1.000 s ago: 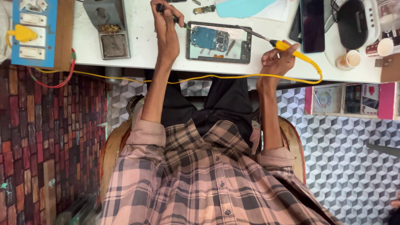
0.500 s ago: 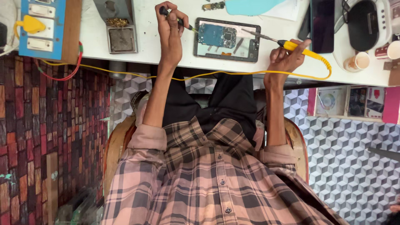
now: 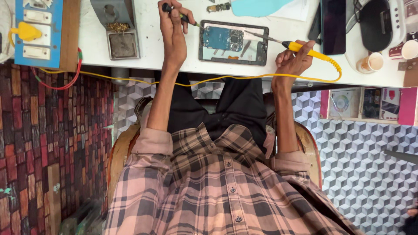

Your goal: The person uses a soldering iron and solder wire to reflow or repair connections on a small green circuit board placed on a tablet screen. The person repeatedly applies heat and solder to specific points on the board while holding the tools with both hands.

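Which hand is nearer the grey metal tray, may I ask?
Left. The left hand, gripping a dark tool, is beside the tray; the right hand, holding a yellow soldering iron, is past the opened tablet.

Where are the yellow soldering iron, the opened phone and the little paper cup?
yellow soldering iron (image 3: pixel 310 52), head view, on its yellow handle.
opened phone (image 3: pixel 233 42), head view, on the middle of its bare inside.
little paper cup (image 3: pixel 370 64), head view, on its side wall.

We can't make out the tool tip under our left hand (image 3: pixel 173 32); the board (image 3: pixel 223 38) parts are too small; the kettle (image 3: pixel 383 21) is cut off at the top.
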